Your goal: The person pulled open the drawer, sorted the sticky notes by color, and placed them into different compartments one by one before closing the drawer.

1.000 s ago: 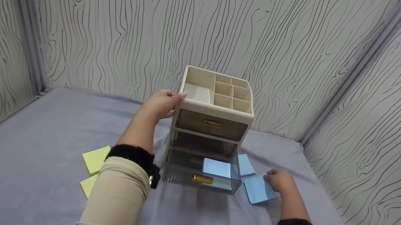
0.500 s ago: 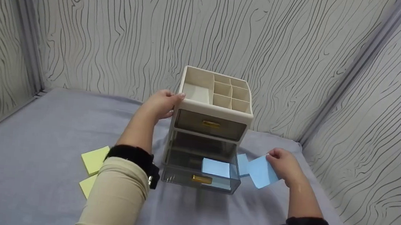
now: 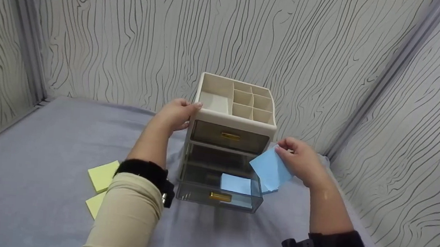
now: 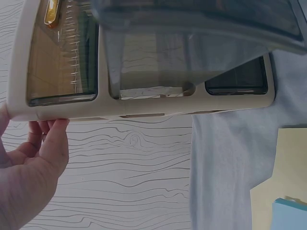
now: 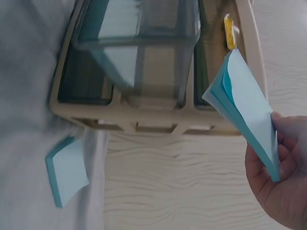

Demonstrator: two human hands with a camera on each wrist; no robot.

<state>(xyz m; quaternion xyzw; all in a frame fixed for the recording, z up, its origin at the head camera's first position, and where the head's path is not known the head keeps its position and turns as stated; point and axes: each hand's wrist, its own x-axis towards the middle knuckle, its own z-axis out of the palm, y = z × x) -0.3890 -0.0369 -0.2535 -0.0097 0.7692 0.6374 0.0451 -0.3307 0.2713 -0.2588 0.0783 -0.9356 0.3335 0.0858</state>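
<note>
My left hand (image 3: 177, 115) grips the upper left side of a cream desktop drawer organizer (image 3: 236, 119), thumb at its top rim. The organizer's middle drawer (image 3: 194, 192), smoky and see-through with a gold handle, is pulled out. Inside it, toward the right, lies a blue sticky note pad (image 3: 235, 183). Beside the organizer's right side, my right hand (image 3: 300, 161) pinches another blue sticky note pad (image 5: 249, 96) by one corner, tilted, its sheets fanning slightly at the far end. Below that, a further blue pad (image 5: 69, 172) lies on the cloth, partly covered in the head view.
Two yellow sticky note pads (image 3: 102, 176) lie at left, partly behind the left forearm. Divided compartments (image 3: 253, 102) top the organizer. A grey-blue cloth (image 3: 48, 172) covers the table, and wood-patterned walls (image 3: 152, 34) stand behind and at both sides.
My right hand has lifted the blue sticky note pad off the cloth and carried it up and left, close to the organizer's right side. The left hand keeps its hold.
</note>
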